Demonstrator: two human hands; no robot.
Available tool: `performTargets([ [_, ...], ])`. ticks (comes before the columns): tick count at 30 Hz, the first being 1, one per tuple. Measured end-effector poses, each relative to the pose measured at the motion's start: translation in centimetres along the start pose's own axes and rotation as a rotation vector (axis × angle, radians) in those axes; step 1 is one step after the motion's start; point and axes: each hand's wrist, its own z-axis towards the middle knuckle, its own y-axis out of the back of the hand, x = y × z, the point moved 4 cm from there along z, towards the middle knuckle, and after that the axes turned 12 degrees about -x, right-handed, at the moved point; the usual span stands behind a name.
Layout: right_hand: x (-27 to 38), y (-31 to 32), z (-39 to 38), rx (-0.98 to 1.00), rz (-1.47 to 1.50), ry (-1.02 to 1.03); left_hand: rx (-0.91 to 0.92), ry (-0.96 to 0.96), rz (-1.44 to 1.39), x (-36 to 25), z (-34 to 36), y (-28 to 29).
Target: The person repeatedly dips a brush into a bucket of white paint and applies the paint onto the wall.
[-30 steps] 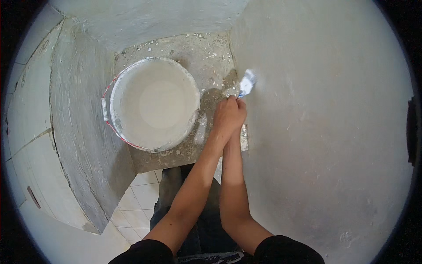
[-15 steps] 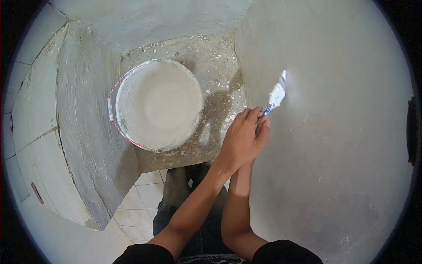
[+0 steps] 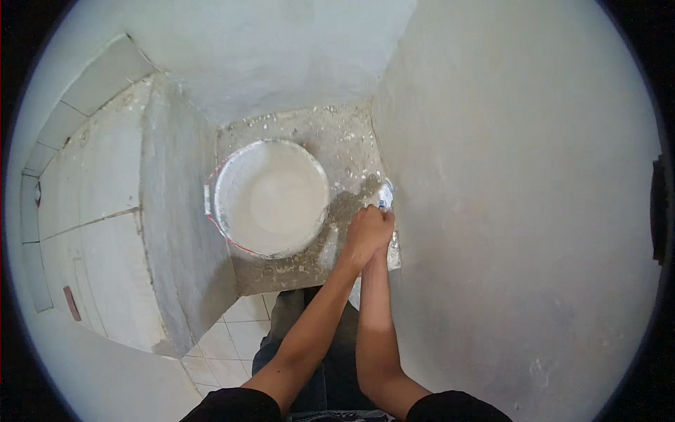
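Observation:
A paintbrush with white-coated bristles and some blue near its base points away from me, close to the foot of the right-hand wall. My left hand is closed at the near end of it, lying over my right hand. The right hand is also closed there and partly hidden by the left; the handle is covered by the fingers. Left of my hands a white bucket stands upright, with pale, creamy white paint inside. Its wire handle, with a white grip, hangs on the left side.
The bucket stands on a grey ledge speckled with white drips. A smooth pale wall rises on the right, another wall at the back, and a low grey partition on the left. Floor tiles show below.
Both hands and the paintbrush have come down and left, from against the right wall to near its foot. The view has tilted, so the bucket appears lower and further right.

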Motion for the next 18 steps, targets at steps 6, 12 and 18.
performTargets([
  [6, 12.1, -13.2, -6.9, -0.141, -0.463, 0.075, -0.236, -0.025, -0.582, -3.2, -6.2, 10.4],
  [12, 15.6, -20.1, -12.6, 0.044, -0.479, -0.039, -0.258, -0.041, -0.783, -2.9, -10.8, 18.5],
  [18, 12.5, -22.2, -15.3, 0.143, -0.565, -0.129, -0.143, 0.242, -1.032, 0.7, -12.8, 21.8],
])
